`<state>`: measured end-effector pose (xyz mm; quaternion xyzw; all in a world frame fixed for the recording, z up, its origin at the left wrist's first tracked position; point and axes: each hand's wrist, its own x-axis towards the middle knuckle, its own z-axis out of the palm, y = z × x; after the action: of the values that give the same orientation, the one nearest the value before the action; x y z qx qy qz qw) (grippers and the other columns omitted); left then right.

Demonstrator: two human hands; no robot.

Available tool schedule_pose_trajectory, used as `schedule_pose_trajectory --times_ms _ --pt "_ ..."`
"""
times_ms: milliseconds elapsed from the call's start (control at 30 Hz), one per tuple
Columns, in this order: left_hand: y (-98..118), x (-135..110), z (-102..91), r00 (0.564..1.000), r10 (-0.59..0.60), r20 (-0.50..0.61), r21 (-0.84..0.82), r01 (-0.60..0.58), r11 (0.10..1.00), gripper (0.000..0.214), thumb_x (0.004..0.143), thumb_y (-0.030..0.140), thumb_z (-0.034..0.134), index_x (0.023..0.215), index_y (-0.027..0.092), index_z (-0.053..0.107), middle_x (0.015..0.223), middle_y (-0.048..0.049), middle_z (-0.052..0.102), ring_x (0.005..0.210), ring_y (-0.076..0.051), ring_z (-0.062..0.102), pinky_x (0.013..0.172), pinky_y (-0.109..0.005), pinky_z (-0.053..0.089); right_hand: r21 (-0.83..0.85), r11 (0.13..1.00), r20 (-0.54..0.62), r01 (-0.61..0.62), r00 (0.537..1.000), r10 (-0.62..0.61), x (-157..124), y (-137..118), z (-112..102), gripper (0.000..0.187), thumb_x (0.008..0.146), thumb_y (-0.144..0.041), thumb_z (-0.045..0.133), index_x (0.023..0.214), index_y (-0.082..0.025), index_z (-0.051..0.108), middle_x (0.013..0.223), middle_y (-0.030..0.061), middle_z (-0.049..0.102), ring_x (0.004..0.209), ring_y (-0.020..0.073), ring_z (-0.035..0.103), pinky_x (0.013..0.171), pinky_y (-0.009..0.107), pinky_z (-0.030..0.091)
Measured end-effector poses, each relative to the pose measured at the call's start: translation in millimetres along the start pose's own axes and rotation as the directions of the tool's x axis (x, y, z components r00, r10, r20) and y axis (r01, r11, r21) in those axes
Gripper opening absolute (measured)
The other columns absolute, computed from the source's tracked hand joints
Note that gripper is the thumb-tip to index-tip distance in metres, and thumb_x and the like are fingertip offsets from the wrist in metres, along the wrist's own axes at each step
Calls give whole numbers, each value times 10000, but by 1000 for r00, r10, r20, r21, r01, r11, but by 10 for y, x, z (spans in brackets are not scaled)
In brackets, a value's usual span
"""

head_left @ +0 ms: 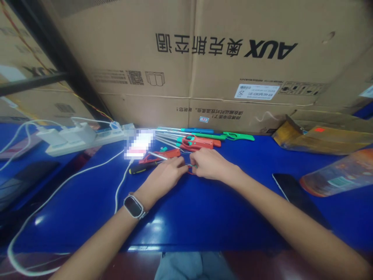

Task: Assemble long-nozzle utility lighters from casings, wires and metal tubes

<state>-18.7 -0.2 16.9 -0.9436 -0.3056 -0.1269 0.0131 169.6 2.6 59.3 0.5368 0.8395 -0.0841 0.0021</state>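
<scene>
My left hand (166,175) and my right hand (207,163) meet over the blue table (204,210), fingers curled together on a small red part (190,169) that is mostly hidden. A smartwatch (134,206) sits on my left wrist. Just beyond the hands lies a red long-nozzle lighter (160,155), and a black-handled screwdriver (142,167) lies left of my left hand. Further back is a row of several lighters with metal tubes: red (198,142), green (239,136) and blue (198,130).
A large cardboard box (204,58) walls off the back. A white power strip (75,138) with chargers and white cables (58,186) lies at left. A dark phone (294,190) and plastic packets (335,175) lie at right. A blurred bright patch (139,144) sits near the lighters.
</scene>
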Motion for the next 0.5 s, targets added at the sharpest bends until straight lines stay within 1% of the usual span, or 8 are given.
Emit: schedule_pose_trajectory --times_ms 100,267,400,500 --pt "5 1 18 1000 -2 6 26 2 1000 185 978 170 490 963 171 675 923 -59 584 817 -188 571 736 -309 478 -25 999 27 -25 999 25 -17 -58 -19 125 819 -278 629 865 -192 707 815 82 707 782 226 648 577 275 315" --pt "7 7 45 1000 1 21 44 -2 999 174 964 143 505 1013 169 670 972 -70 597 879 -205 587 793 -335 495 -69 998 27 -5 1000 7 -73 -116 -24 169 830 -140 563 917 -172 705 874 98 711 837 232 658 600 285 349" --pt "29 11 37 999 -18 44 47 16 999 193 964 122 486 1030 155 664 1000 -87 600 895 -212 596 803 -345 508 -118 992 -33 51 998 -55 -161 -101 50 211 885 -120 517 921 -164 721 905 118 702 851 233 644 633 298 375" --pt "29 11 26 998 -37 46 60 35 998 200 961 106 472 1010 161 658 1003 -86 596 894 -209 594 792 -335 508 -135 986 -107 96 988 -110 -258 -28 162 243 934 -164 496 988 -158 732 978 146 667 899 243 600 666 314 388"
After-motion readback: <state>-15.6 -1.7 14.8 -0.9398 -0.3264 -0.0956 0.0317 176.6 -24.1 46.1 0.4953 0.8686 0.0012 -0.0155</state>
